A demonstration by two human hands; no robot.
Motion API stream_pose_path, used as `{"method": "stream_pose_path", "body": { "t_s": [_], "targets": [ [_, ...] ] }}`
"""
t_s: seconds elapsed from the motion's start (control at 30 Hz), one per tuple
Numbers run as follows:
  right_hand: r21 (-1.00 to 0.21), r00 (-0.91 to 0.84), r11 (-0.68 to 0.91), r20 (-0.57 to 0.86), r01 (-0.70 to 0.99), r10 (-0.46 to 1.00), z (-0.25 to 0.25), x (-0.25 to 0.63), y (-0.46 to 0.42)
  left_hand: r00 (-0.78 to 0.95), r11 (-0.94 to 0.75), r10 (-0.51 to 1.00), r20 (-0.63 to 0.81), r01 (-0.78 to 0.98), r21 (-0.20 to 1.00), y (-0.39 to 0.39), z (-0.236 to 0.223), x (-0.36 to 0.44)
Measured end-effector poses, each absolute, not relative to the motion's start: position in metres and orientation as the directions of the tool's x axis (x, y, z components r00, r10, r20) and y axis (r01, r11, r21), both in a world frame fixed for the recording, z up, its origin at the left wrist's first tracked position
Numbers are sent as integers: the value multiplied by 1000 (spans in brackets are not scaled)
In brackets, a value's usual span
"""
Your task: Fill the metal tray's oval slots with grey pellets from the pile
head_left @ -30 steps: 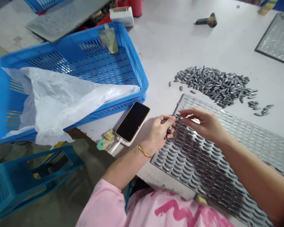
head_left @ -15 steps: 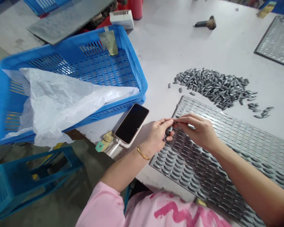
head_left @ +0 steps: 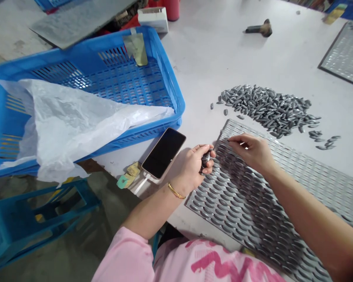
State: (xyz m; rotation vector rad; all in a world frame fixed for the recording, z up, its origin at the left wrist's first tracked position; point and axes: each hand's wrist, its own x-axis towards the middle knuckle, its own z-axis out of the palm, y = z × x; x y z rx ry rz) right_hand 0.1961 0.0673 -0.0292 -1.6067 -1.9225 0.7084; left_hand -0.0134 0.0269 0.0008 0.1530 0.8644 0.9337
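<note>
Left hand (head_left: pixel 194 165) is holding grey pieces (head_left: pixel 206 158) at the left edge of the tray (head_left: pixel 326 174), right hand (head_left: pixel 251 152) is pinching narrowly near its far-left corner, can't tell whether on anything, loose pile (head_left: pixel 267 109) is lying past far edge.

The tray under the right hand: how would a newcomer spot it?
On the white table, find the heap of loose grey pieces. Just nearer the person lies the tray. Unlike the second tray, at upper right, it has the right hand over it.
</note>
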Motion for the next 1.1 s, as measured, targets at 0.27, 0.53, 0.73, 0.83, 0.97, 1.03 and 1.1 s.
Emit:
{"method": "stream_pose_path", "body": {
  "t_s": [0.27,0.53,0.73,0.83,0.97,1.03,1.1],
  "targets": [
    [-346,-403,471,253,811,879,-44,195,71,340,630,726,-598,-677,381,30,1,-17],
    [-148,-567,589,167,794,807,-35,195,76,366,653,690,-625,-688,318,31,-1,-16],
    [-163,-611,631,159,758,775,-26,201,79,403,644,666,-628,-736,209,34,-5,-17],
    [-300,-529,601,292,741,797,-16,188,56,406,619,667,-624,-768,162,35,-6,-17],
    [-496,-562,660,355,565,747,-7,157,8,383,581,664,-642,-805,121,35,-7,-16],
    [-491,-547,660,374,569,749,-10,145,-8,370,560,658,-656,-823,97,34,-8,-14],
    [-482,-503,645,404,593,764,-16,138,-16,332,519,665,-669,-850,93,33,-8,-12]
  ]
}}
